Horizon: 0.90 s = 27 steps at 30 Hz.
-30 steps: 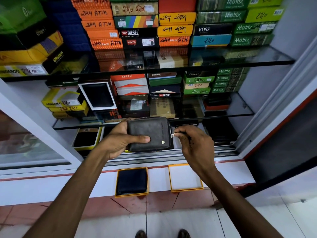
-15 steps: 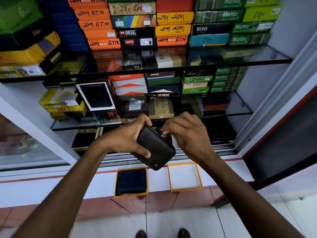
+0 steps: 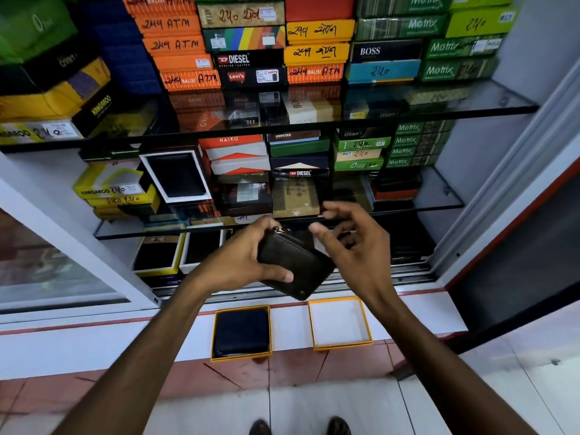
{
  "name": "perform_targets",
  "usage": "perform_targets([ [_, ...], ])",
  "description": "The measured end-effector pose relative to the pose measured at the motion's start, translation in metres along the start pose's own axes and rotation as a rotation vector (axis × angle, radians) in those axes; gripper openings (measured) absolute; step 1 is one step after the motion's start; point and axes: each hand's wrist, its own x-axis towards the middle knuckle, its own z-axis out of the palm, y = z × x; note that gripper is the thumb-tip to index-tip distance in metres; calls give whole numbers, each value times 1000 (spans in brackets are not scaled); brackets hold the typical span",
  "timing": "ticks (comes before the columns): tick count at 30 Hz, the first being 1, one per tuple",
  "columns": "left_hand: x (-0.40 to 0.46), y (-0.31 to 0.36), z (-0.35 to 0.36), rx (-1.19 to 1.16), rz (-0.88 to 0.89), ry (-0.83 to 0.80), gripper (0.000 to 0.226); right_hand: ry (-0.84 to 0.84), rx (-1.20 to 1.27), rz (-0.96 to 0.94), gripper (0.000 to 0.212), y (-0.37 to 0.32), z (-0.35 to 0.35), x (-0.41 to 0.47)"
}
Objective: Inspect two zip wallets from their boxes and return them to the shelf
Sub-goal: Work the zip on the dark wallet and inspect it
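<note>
My left hand (image 3: 241, 262) grips a black zip wallet (image 3: 298, 268), tilted with its zip pull at the top left corner. Just right of the wallet hovers my right hand (image 3: 354, 240), fingers loosely spread and off the wallet. Below on the white ledge (image 3: 125, 343) lie two orange-rimmed box halves: the left one (image 3: 241, 332) holds a dark wallet, the right one (image 3: 340, 323) shows only its white bottom.
A display cabinet with glass shelves (image 3: 439, 105) rises in front, packed with stacked wallet boxes. Open boxes with dark wallets (image 3: 157, 255) sit on the lowest level at left. The sliding door track (image 3: 408, 274) runs under my hands. My shoes show on the tiled floor (image 3: 345, 403).
My right hand has let go of the zip pull and drawn back to the right, fingers spread. The wallet, upright a second ago, has tilted in my left hand.
</note>
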Motion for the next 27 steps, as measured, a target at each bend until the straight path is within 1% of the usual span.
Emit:
perform_targets([
  [2,0,0,-2,-92,-16,59,64,6,231,287,23,6,-4,-4],
  [4,1,0,-1,-228,-24,104,57,-51,379,537,28,11,-8,-7],
  [6,1,0,-1,-381,-21,136,50,-154,423,664,30,15,-10,-12],
  [8,2,0,-1,-517,-41,133,44,-246,476,677,26,16,-10,-16],
  [10,3,0,-1,-589,-58,113,40,-300,526,645,21,10,-10,-18],
  [12,4,0,0,-611,-63,110,41,-291,548,611,17,4,-10,-17],
  [14,4,0,0,-627,-70,124,40,-238,559,566,18,2,-10,-15],
  [16,3,0,-1,-625,-85,168,35,-147,492,473,18,-1,-7,-16],
  [18,3,2,-4,-540,-107,250,35,-43,324,300,20,-2,-6,-20],
  [20,2,5,-7,-481,-158,288,46,12,107,18,24,-2,-8,-24],
  [23,-2,10,-10,-520,-233,243,64,56,-259,-515,24,5,-9,-25],
  [24,-3,13,-11,-560,-247,239,64,67,-332,-654,21,9,-9,-24],
  [25,-3,14,-13,-599,-252,248,58,65,-386,-778,18,12,-9,-22],
  [26,-3,15,-14,-632,-249,257,49,47,-425,-877,17,16,-10,-21],
  [27,-3,14,-16,-655,-240,261,38,26,-452,-936,17,19,-12,-19],
])
